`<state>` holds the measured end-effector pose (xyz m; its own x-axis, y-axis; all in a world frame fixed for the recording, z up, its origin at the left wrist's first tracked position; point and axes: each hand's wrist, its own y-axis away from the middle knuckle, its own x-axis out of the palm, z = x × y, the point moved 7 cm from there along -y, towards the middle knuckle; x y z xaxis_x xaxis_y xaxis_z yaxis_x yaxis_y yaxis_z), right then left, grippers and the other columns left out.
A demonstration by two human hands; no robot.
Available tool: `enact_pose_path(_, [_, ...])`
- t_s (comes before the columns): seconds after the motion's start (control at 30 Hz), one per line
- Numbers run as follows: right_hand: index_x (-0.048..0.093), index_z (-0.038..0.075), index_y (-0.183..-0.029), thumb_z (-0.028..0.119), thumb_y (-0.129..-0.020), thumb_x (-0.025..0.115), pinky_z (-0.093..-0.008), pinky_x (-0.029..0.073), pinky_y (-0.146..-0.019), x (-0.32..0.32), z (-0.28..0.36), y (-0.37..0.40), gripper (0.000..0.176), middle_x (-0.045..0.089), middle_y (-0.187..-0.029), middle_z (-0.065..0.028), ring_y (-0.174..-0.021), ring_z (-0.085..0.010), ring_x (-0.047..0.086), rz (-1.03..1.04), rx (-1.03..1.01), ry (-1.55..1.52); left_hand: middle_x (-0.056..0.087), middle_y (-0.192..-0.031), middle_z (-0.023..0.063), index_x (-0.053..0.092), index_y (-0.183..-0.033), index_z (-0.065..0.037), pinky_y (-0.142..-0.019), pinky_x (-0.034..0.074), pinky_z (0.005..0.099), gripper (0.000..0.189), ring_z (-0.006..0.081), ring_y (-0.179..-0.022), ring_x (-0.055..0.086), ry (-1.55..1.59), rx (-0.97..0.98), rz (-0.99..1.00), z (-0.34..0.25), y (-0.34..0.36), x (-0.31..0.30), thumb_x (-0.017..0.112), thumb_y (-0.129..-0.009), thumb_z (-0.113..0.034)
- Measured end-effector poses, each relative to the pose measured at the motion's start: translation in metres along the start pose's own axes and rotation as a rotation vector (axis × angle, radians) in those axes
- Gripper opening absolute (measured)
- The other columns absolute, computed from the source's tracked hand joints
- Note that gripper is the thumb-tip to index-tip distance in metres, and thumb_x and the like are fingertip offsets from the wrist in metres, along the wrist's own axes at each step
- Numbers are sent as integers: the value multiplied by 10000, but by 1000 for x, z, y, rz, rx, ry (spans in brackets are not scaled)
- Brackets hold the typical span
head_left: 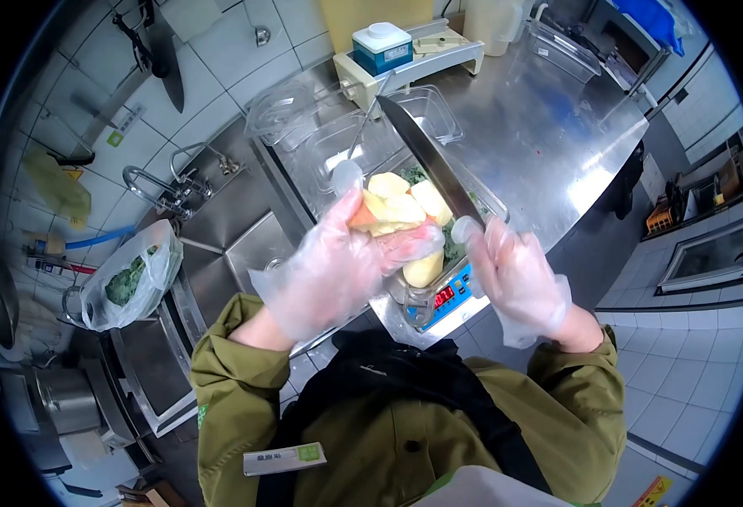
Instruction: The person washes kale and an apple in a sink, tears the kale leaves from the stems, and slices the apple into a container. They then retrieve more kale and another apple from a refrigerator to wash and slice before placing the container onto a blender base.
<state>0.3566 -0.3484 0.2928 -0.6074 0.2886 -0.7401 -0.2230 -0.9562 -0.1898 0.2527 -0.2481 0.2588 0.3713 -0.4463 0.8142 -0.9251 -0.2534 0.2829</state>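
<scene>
My left hand (346, 253), in a clear plastic glove, curls around pale yellow cut fruit pieces (386, 211) over a clear container (491, 203). A long, broad-bladed kitchen knife (429, 159) is gripped in my gloved right hand (515, 272), its blade slanting up and left past the food. Inside the container, green leafy vegetable (454, 247) shows beside more pale pieces (424, 268). Beneath it sits a blue-fronted digital scale (462, 291) with a lit red display, partly covered by the container.
Clear plastic tubs (337, 139) stand behind the container. A white slicer-like device (447, 51) with a blue-green box (382, 49) is at the back of the steel counter (540, 118). To the left are a sink (257, 249), a faucet (147, 182) and a bag of greens (135, 275).
</scene>
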Motion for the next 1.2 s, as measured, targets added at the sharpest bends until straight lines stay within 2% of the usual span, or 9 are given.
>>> enact_pose_path(0.07, [475,-17,-839,82,-905,483,-367,395,-404,4,10,9,119,489,-487,-105,-411,-250,532,-79,28,-182,510,-1231,135,389,-1286,1,-986,396,344,549,232,-1108,518,-15,64,-97,8,3,2,250,-980,-432])
enact_pose_path(0.13, [474,-24,-876,60,-876,514,-369,392,-390,13,19,15,93,473,-474,-96,-394,-259,514,-32,-40,42,500,-1254,54,381,-1312,-60,-991,369,302,511,165,-1128,482,-16,65,-148,15,5,5,241,-984,-426])
enact_pose_path(0.3, [457,-6,-817,47,-704,573,-360,439,-395,17,31,17,171,518,-524,-99,-433,-260,565,-9,-74,349,456,-1288,58,358,-1321,-57,-1028,324,303,448,156,-1169,442,-92,198,-107,22,5,8,277,-985,-343])
enact_pose_path(0.47, [474,-15,-822,55,-721,557,-349,439,-382,19,31,15,149,527,-529,-98,-417,-242,561,-51,-124,401,458,-1273,76,346,-1317,-44,-1000,338,302,424,151,-1130,458,-116,256,-32,19,10,10,353,-969,-286])
enact_pose_path(0.6, [499,-27,-847,57,-756,528,-334,431,-369,26,25,9,127,526,-527,-91,-407,-226,554,33,-94,438,498,-1265,78,358,-1340,-23,-763,353,228,549,121,-1110,460,-316,208,-54,28,8,0,203,-974,-402])
enact_pose_path(0.8, [540,8,-977,21,-815,513,-336,412,-386,31,19,5,165,501,-561,-88,-429,-235,527,-16,-173,537,485,-1277,121,350,-1322,36,-873,383,273,620,180,-1150,478,-360,270,73,20,10,8,325,-933,-448])
enact_pose_path(0.93, [513,16,-870,61,-871,483,-356,389,-378,16,-3,-1,54,472,-512,-88,-431,-250,526,241,168,-271,483,-1260,138,356,-1303,40,-972,381,324,520,208,-1146,486,-221,169,88,13,13,1,366,-953,-344])
enact_pose_path(1.03, [475,1,-809,49,-814,533,-364,386,-363,13,15,3,75,461,-486,-86,-393,-249,512,23,-147,226,474,-1269,146,349,-1305,36,-1008,369,348,477,219,-1160,481,-218,101,107,9,9,1,376,-964,-297])
enact_pose_path(1.2, [453,7,-747,58,-726,555,-363,463,-425,18,24,8,116,538,-553,-125,-452,-269,575,62,-82,475,477,-1268,159,354,-1299,44,-987,393,349,492,221,-1149,495,-309,74,133,6,8,2,372,-965,-317])
